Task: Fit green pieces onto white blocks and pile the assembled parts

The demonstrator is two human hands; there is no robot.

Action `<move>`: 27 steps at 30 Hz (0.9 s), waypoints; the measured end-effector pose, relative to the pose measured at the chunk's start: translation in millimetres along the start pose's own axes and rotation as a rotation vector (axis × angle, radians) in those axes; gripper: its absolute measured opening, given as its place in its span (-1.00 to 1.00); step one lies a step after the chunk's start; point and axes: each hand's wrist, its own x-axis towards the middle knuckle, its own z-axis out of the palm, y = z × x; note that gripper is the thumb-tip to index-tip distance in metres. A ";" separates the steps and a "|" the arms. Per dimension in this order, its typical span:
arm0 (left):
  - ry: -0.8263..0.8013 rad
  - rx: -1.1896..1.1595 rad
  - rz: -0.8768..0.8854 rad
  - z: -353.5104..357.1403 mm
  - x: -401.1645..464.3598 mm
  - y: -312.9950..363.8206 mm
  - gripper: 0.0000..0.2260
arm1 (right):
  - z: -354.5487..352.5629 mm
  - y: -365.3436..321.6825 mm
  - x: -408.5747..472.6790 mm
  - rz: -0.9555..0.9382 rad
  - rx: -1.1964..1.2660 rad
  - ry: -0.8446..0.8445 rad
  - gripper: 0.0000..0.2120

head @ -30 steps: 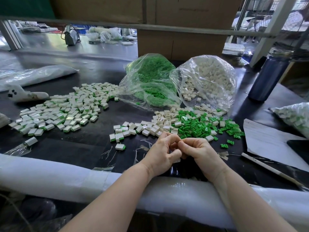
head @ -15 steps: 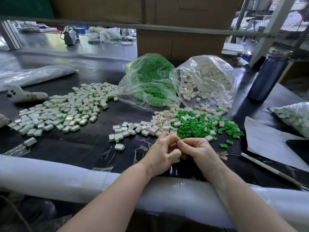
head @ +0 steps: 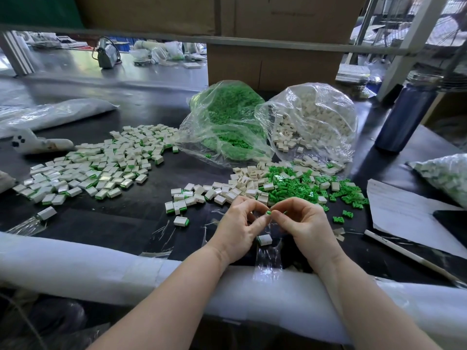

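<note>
A small green plastic piece is pinched between the fingertips of both hands just above the dark desk. The left hand curls its thumb and forefinger round one end of it, and the right hand pinches the other end, where a thin green sliver shows between its fingers. Just below the two hands, an assembled white block with a green edge lies on the desk, near the left palm; whether it touches the hand cannot be told.

Directly beyond the hands lies a loose heap of green plastic pieces mixed with a scatter of plain white rectangular blocks. To the left of that, a short row of finished white-and-green parts rests on the desk, with one finished part apart from it. Farther left spreads the large flat pile of assembled parts.

Behind the loose heap stand two clear plastic bags side by side and touching: one full of green pieces, one full of white blocks. A dark blue metal bottle stands at the right, with white paper sheets and a thin white stick nearer the desk's edge. A white foam padding roll runs along the near edge under both forearms.
</note>
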 end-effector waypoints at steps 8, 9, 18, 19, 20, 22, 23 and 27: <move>0.031 0.081 0.020 1.6 0.0 -0.9 -0.88 | 2.2 2.6 1.4 0.018 -0.114 0.008 -0.83; 0.056 0.099 0.018 1.3 0.0 -2.1 -0.88 | 2.1 2.6 1.5 0.015 -0.112 0.019 -0.84; 0.578 0.026 -0.195 -11.4 4.0 -11.7 -0.85 | -3.2 11.2 5.0 0.048 -0.201 0.190 -0.84; 0.622 0.060 -0.195 -13.2 4.6 -12.7 -0.82 | -3.7 12.2 5.3 0.052 -0.224 0.200 -0.84; 0.649 0.093 -0.196 -14.5 4.8 -13.5 -0.80 | -4.3 13.2 5.8 0.059 -0.252 0.209 -0.85; 0.653 0.149 -0.223 -15.1 5.7 -14.7 -0.76 | -5.4 15.0 7.1 0.079 -0.315 0.230 -0.86; 0.642 0.178 -0.244 -15.0 5.8 -15.2 -0.74 | -5.6 15.6 7.7 0.089 -0.342 0.239 -0.87; 0.560 0.277 -0.320 -14.2 5.5 -16.0 -0.66 | -5.8 15.2 7.1 0.105 -0.418 0.226 -0.91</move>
